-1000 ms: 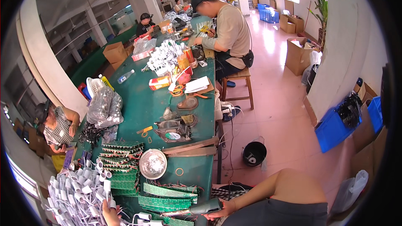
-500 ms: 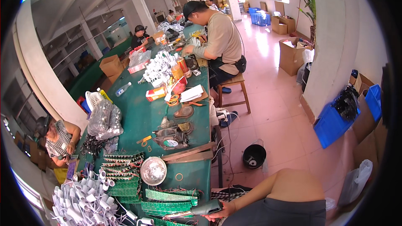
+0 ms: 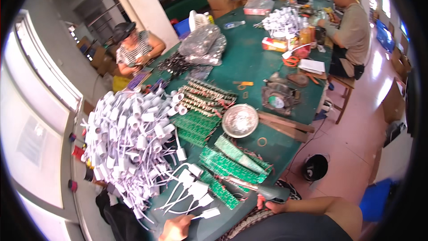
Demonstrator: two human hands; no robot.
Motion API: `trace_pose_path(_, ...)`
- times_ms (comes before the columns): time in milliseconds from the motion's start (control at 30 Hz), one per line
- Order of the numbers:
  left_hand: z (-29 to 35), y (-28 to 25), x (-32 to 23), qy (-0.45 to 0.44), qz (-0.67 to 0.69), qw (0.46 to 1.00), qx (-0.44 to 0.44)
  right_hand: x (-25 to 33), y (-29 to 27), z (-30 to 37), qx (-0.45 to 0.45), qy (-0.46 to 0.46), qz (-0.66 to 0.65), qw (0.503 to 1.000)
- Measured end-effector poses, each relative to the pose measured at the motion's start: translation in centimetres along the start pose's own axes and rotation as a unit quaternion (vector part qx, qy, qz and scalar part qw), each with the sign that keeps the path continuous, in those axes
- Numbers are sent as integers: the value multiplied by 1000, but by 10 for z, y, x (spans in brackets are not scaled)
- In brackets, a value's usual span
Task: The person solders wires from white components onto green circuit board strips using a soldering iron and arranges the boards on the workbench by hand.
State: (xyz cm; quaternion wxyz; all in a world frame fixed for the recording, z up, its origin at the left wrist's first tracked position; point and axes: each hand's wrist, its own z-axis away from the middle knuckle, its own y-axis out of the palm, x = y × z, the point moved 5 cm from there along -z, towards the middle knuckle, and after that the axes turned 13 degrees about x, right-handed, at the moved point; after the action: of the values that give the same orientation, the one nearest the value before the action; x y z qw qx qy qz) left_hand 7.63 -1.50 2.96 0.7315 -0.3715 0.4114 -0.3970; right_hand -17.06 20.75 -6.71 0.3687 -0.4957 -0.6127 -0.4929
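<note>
In my right hand [image 3: 268, 204] is a soldering iron [image 3: 273, 193] with a dark green handle. Its metal barrel points left over the green circuit board strips [image 3: 221, 192]. At the near edge of the table my left hand [image 3: 175, 228] is closed, its fingertips pinching the lead of a white plastic connector [image 3: 209, 213]. Just beyond it, several more white connectors [image 3: 196, 189] with leads are spread on the green tabletop. Left of them rises a large heap of white corded sockets [image 3: 129, 138].
A metal bowl [image 3: 240, 121] stands beyond the boards, beside wooden strips [image 3: 285, 126]. Farther off are a small fan [image 3: 277, 100] and a clear plastic bag [image 3: 203, 47]. One person [image 3: 136, 49] sits across at left, another [image 3: 350, 31] at far right. A black bucket [image 3: 314, 167] is on the floor.
The view has swung left and down, so the boards and sockets now lie nearer the middle. My left hand has come into view at the connectors. The soldering iron stays in my right hand.
</note>
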Motion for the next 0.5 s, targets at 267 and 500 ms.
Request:
trace_pose_path(267, -1, -15, -51, -94, -64, 986, -122, 11, 2, 3, -21, -20, -25, 999)
trace_pose_path(500, -46, -8, -79, 93, -236, 959, -130, 3, 3, 3, -12, -55, 7, 998)
